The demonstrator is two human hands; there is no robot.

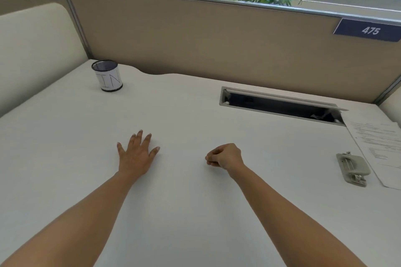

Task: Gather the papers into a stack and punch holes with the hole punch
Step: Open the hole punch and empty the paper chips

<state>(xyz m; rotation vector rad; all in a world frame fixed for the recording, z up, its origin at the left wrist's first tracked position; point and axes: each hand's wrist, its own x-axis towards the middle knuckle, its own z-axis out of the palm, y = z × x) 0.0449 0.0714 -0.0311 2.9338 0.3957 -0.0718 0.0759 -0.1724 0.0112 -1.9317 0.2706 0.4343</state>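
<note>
Printed white papers [379, 147] lie at the far right of the white desk [195, 110], partly cut off by the frame edge. A grey hole punch [352, 168] rests beside them on their left, touching the paper's edge. My left hand [135, 154] lies flat on the desk near the middle, palm down, fingers spread, holding nothing. My right hand [225, 156] rests on the desk to its right, fingers curled into a loose fist with nothing seen in it. Both hands are well left of the punch and papers.
A black mesh pen cup [107, 76] with a white label stands at the back left. An open cable slot [280, 105] is set into the desk at the back right. Beige partition walls [195, 39] close the back and left side.
</note>
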